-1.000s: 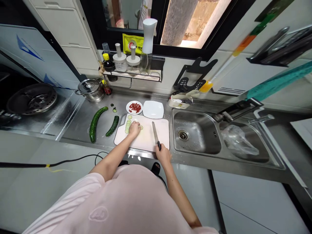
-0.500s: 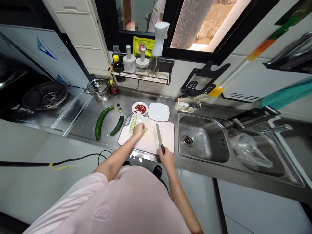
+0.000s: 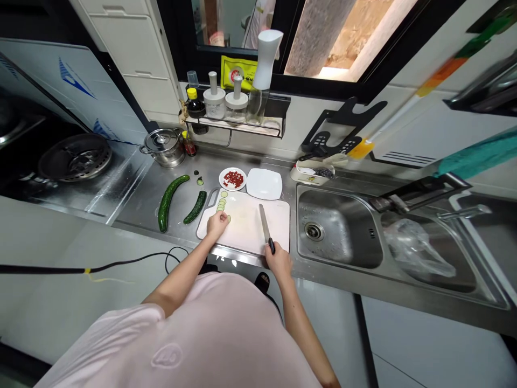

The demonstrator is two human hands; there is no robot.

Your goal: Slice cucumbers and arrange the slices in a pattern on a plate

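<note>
My right hand (image 3: pixel 278 260) is wrapped round the black handle of a knife (image 3: pixel 265 225), whose blade points away from me over the right part of the white cutting board (image 3: pixel 246 237). At the board's left side, my left hand (image 3: pixel 217 223) has its fingers closed at the near end of a row of cucumber slices (image 3: pixel 221 205). A pale slice (image 3: pixel 228 219) shows at its fingertips. One more slice (image 3: pixel 224 194) lies apart near the board's far edge. A shorter cucumber piece (image 3: pixel 195 207) rests left of the board, with a long cucumber (image 3: pixel 169 203) beyond it.
Behind the board stand a plate of red pieces (image 3: pixel 233 179) and a white square plate (image 3: pixel 264 184). To the right is a steel sink (image 3: pixel 339 226). A lidded pot (image 3: pixel 163 147) stands at the back left, below a shelf of jars (image 3: pixel 238 125).
My left hand has moved left and toward me, from the middle of the board to the near end of the slice row. My right hand and the knife have hardly moved.
</note>
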